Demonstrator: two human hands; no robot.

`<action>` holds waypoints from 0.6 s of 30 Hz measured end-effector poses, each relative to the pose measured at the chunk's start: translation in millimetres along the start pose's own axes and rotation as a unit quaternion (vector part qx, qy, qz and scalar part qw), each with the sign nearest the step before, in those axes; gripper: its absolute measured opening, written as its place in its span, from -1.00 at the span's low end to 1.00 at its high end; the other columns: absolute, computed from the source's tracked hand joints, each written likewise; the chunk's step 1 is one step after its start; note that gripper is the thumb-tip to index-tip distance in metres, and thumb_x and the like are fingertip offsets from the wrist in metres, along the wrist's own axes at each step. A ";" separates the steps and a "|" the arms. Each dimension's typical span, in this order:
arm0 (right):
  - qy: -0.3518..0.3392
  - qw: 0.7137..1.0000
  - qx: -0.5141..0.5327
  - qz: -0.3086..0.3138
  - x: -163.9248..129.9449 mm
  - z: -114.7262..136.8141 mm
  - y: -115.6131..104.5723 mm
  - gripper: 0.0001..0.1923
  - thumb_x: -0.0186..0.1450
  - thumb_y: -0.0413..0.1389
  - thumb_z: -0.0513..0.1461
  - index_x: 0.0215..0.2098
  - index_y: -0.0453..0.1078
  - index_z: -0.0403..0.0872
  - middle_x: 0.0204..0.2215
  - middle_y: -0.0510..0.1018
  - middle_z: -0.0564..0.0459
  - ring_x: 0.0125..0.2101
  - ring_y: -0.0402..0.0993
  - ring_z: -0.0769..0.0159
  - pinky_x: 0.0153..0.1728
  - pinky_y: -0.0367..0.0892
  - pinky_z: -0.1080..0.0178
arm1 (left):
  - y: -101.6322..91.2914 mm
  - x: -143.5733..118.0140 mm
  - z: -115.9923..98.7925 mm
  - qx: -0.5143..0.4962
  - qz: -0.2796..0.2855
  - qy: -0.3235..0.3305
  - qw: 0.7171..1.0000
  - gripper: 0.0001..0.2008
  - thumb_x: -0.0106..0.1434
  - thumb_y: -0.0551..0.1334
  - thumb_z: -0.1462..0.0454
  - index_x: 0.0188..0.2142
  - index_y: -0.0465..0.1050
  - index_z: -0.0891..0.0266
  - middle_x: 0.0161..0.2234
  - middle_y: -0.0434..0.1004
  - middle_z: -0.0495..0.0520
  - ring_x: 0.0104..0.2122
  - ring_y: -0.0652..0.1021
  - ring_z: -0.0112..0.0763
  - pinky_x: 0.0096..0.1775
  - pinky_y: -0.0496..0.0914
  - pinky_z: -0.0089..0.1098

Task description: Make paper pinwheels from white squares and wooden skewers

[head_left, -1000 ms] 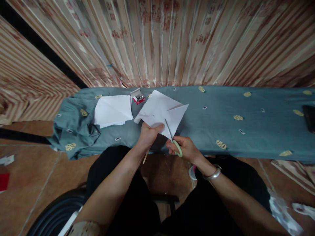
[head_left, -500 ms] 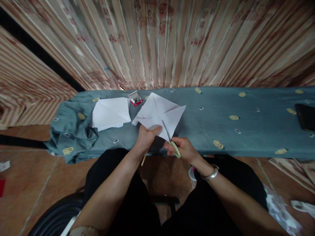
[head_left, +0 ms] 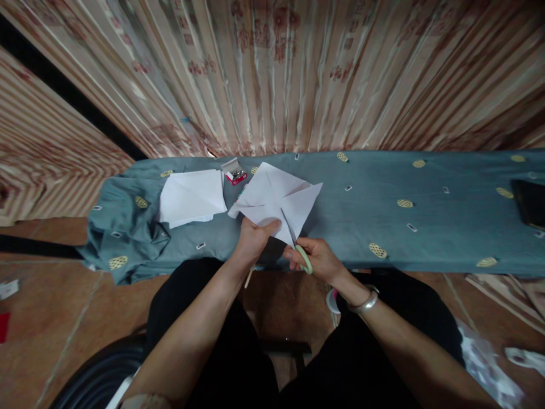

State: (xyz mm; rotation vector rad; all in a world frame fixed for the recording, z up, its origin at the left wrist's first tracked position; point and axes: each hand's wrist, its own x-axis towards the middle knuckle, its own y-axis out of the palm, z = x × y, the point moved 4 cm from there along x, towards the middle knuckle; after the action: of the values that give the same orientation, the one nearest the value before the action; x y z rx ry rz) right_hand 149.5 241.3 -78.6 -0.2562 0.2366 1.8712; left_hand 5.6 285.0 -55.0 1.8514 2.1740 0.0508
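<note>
A square sheet of white paper (head_left: 293, 187), with slits running in from its corners toward the middle, is held above the cloth near its front edge. My left hand (head_left: 254, 238) pinches its near side, thumb on top and the other fingers hidden underneath. In my right hand (head_left: 317, 257) are scissors with light green handles (head_left: 304, 259). Their blades lie along the paper's near corner, pointing toward its centre. Below my left hand a thin wooden stick (head_left: 249, 276) pokes out; what holds it is hidden.
A stack of white paper (head_left: 193, 196) lies on the left of the green cloth (head_left: 366, 210). Beside it stands a small open red-and-white box (head_left: 234, 171) of metal bits. A dark phone-like object (head_left: 528, 203) lies at the far right. Striped curtains (head_left: 289, 85) hang behind.
Almost nothing differs. The paper has shifted very slightly, and a bit of a colourful object shows at its left edge. Both hands keep their hold.
</note>
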 end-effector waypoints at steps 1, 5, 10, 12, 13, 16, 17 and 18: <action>0.003 1.000 0.002 0.000 0.0 0.4 0.0 -0.50 -0.05 0.33 0.16 -0.50 0.45 -0.10 -0.71 0.47 0.15 -0.69 0.32 0.48 -0.62 0.20 0.38 | 0.0 -0.2 0.0 -0.001 0.001 -0.001 1.000 -0.73 -0.20 0.41 0.31 -0.42 0.49 0.27 -0.45 0.56 -0.01 -0.47 0.50 -0.39 -0.32 0.39 -0.36; 0.016 1.000 0.004 0.001 0.5 0.8 -0.5 -0.51 -0.09 0.36 0.13 -0.51 0.45 -0.10 -0.72 0.47 0.17 -0.69 0.32 0.49 -0.63 0.19 0.40 | 0.4 -0.4 0.1 -0.004 0.009 0.004 1.000 -0.74 -0.21 0.40 0.32 -0.44 0.48 0.27 -0.46 0.55 -0.03 -0.48 0.48 -0.43 -0.33 0.39 -0.39; 0.016 1.000 -0.011 -0.005 1.1 -0.5 -1.7 -0.50 -0.08 0.35 0.14 -0.58 0.41 -0.10 -0.73 0.47 0.15 -0.70 0.30 0.50 -0.65 0.16 0.40 | -0.1 0.6 1.8 0.002 0.007 0.004 1.000 -0.73 -0.22 0.41 0.31 -0.44 0.49 0.27 -0.47 0.55 -0.04 -0.48 0.48 -0.42 -0.35 0.38 -0.40; 0.015 1.000 -0.012 -0.006 1.1 -1.3 -1.9 -0.50 -0.07 0.35 0.14 -0.58 0.41 -0.10 -0.72 0.47 0.15 -0.70 0.30 0.50 -0.65 0.16 0.40 | 0.0 0.6 1.9 0.001 0.011 0.006 1.000 -0.72 -0.21 0.40 0.31 -0.42 0.49 0.27 -0.45 0.56 -0.03 -0.46 0.49 -0.41 -0.32 0.39 -0.39; 0.014 1.000 -0.013 -0.006 1.2 -1.6 -2.0 -0.50 -0.07 0.34 0.14 -0.58 0.41 -0.10 -0.72 0.47 0.15 -0.70 0.30 0.50 -0.65 0.16 0.40 | 0.1 0.6 1.9 0.000 0.012 0.005 1.000 -0.73 -0.21 0.40 0.30 -0.42 0.49 0.27 -0.44 0.56 -0.03 -0.46 0.49 -0.42 -0.32 0.38 -0.39; 0.008 1.000 -0.013 -0.001 1.6 -2.4 -1.8 -0.51 -0.05 0.34 0.14 -0.55 0.42 -0.10 -0.71 0.47 0.15 -0.69 0.31 0.49 -0.64 0.16 0.39 | 0.1 0.8 2.5 -0.003 0.015 0.003 1.000 -0.74 -0.21 0.40 0.31 -0.44 0.48 0.27 -0.47 0.54 -0.04 -0.48 0.47 -0.43 -0.33 0.37 -0.40; 0.007 1.000 -0.012 0.001 1.7 -2.7 -1.6 -0.51 -0.04 0.33 0.14 -0.54 0.42 -0.10 -0.71 0.48 0.15 -0.69 0.31 0.49 -0.63 0.17 0.39 | 0.1 1.0 2.8 -0.005 0.015 0.004 1.000 -0.74 -0.21 0.40 0.31 -0.45 0.47 0.27 -0.48 0.54 -0.05 -0.49 0.47 -0.44 -0.34 0.37 -0.40; 0.008 1.000 -0.010 0.003 1.8 -3.0 -1.5 -0.51 -0.04 0.33 0.14 -0.54 0.42 -0.10 -0.71 0.48 0.15 -0.69 0.32 0.49 -0.63 0.17 0.39 | 0.0 1.2 3.2 -0.008 0.015 0.004 1.000 -0.73 -0.22 0.40 0.31 -0.44 0.47 0.27 -0.48 0.53 -0.05 -0.49 0.47 -0.44 -0.35 0.37 -0.40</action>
State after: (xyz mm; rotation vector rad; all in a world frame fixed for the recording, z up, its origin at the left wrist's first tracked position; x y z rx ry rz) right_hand 150.6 242.6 -82.0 -0.2837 0.2303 1.8780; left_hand 6.2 285.6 -58.2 1.8799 2.1449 0.0822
